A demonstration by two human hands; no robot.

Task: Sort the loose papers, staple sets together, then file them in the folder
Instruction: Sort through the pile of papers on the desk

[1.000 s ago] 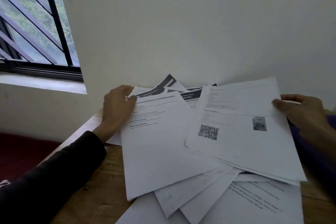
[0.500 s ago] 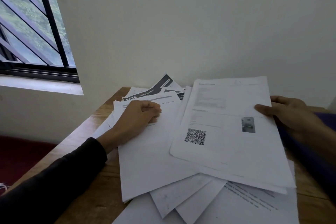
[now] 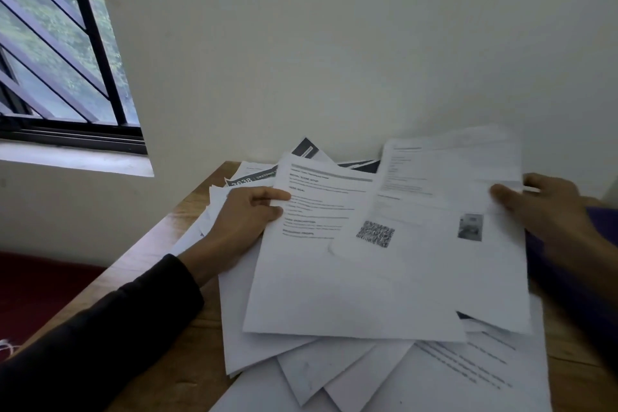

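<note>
The left hand point(image 3: 242, 221) pinches the left edge of a text sheet point(image 3: 311, 264), thumb on top and the other fingers tucked beneath it, while the right hand point(image 3: 548, 211) grips the right edge of a sheet with a QR code point(image 3: 444, 244), thumb lying on the page and the rest of the fingers hidden behind the paper. The QR sheet overlaps the right part of the text sheet, and both sit raised above a fanned heap of loose papers point(image 3: 334, 375) spread over the wooden surface point(image 3: 160, 244). More sheets poke out behind them against the wall point(image 3: 334, 43), among them a dark-banded page marked 3638 point(image 3: 249, 180), partly covered by the left hand and the text sheet. A purple thing point(image 3: 602, 221) lies just beside the right wrist at the frame's right edge; whether it is the folder cannot be told. A black sleeve point(image 3: 100, 338) covers the left forearm. To the left stands a barred window point(image 3: 60, 53) above a pale sill point(image 3: 77, 157), and a dark red area point(image 3: 36, 288) lies below the surface's left edge.
</note>
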